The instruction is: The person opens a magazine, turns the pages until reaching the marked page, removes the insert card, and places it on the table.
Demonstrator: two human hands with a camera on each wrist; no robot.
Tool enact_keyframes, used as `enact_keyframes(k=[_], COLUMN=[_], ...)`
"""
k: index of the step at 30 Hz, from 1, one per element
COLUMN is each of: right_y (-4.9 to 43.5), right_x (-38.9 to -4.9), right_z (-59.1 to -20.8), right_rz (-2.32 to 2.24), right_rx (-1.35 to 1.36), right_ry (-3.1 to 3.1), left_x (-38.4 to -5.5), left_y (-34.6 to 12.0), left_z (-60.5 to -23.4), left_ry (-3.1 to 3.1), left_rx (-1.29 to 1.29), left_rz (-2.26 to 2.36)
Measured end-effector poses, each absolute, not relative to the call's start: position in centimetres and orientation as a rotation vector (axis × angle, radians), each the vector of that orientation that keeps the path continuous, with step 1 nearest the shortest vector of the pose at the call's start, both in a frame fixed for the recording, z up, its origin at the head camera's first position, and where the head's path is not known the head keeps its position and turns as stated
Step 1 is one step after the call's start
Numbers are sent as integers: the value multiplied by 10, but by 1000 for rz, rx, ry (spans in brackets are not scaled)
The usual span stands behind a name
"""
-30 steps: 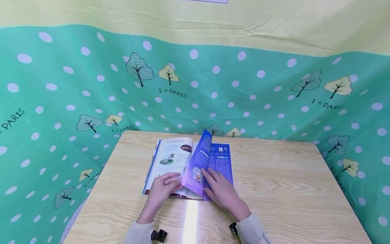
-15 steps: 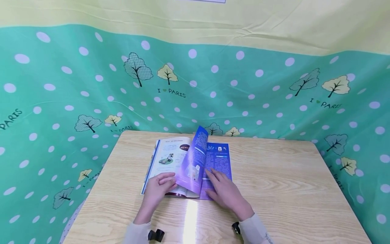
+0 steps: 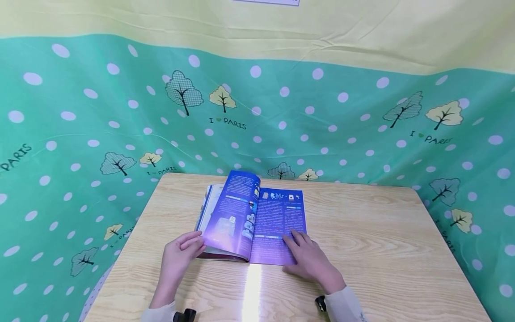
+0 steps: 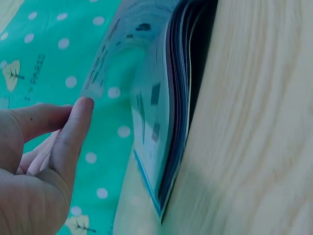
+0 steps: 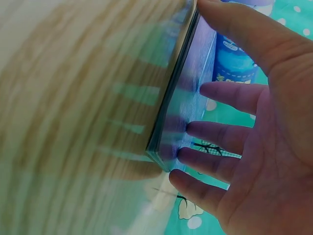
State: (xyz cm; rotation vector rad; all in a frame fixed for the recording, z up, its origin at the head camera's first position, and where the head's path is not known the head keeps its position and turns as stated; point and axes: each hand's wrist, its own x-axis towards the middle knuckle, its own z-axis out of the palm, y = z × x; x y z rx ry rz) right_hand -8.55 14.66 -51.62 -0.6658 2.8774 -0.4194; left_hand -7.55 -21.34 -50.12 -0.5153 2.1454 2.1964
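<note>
An open magazine (image 3: 275,232) lies on the table, its right page blue and purple with columns of print. My left hand (image 3: 179,256) pinches the lower left corner of a raised page (image 3: 227,214) between thumb and fingers; the left wrist view shows this page (image 4: 105,63) arching over the stack of pages beneath (image 4: 171,112). My right hand (image 3: 311,259) rests with spread fingers on the lower right part of the right page. In the right wrist view its fingertips (image 5: 193,128) touch the page surface, with the thumb at the bottom edge.
The wooden table (image 3: 374,241) stretches to both sides of the magazine, with a bright strip of glare in front. A green dotted cloth (image 3: 322,134) with printed trees hangs behind and around it. Dark wrist-camera mounts (image 3: 185,315) sit at the sleeves.
My left hand has moved left, carrying the page from near the middle over the left side. My right hand has slid right and slightly down towards the right page's edge.
</note>
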Motion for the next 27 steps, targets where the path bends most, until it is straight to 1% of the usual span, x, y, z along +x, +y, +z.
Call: enact_keyframes(k=[11,21,27], right_y=[148,150,155], right_x=[-85,-83,-85], right_z=[-520,-513,-515], right_rz=[-373,-429,-446], right_rx=[-637,-649,-663], right_ry=[2878,2846,2971], left_x=[-69,-67,-67], left_y=[-232,-240,-243], left_z=[-512,-521,-523], left_ry=[2223,2243,2238], left_rx=[-593,-670,-691], left_rz=[2140,2093,2095])
